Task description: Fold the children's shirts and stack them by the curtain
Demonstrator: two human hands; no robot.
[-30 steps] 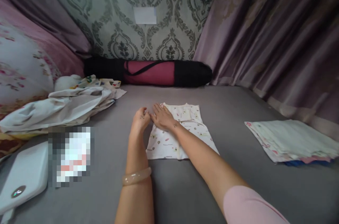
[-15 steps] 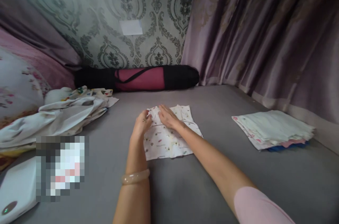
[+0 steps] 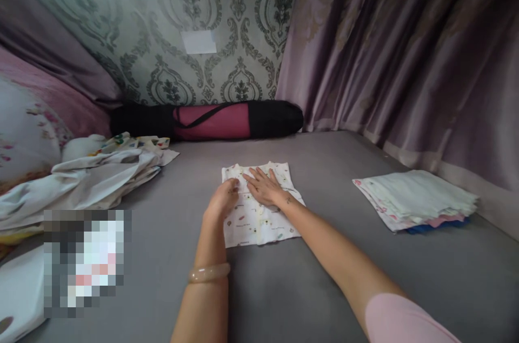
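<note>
A small white garment (image 3: 249, 224) with a scattered print lies folded into a rough square on the grey bed surface. A seam or placket seems to run down its middle. My right hand (image 3: 263, 186) lies flat on its upper part, fingers spread, palm down. At the left side my left hand (image 3: 225, 198) is bent over the cloth, its fingers curled together against the fabric; the fingertips are partly hidden. A pale bangle (image 3: 209, 272) circles the left forearm.
To the right lies a stack of folded clothes (image 3: 421, 197). A loose clothes heap (image 3: 109, 170) is at the left, with a white device (image 3: 20, 289) and a pixelated patch nearer me. A pink-and-black long bag (image 3: 214, 120) rests against the wall, beside purple curtains (image 3: 397, 61).
My right hand has spread its fingers flat and shifted slightly right and down. My left hand has slid from the garment's top left edge down and inward. The upper left corner now shows uncovered.
</note>
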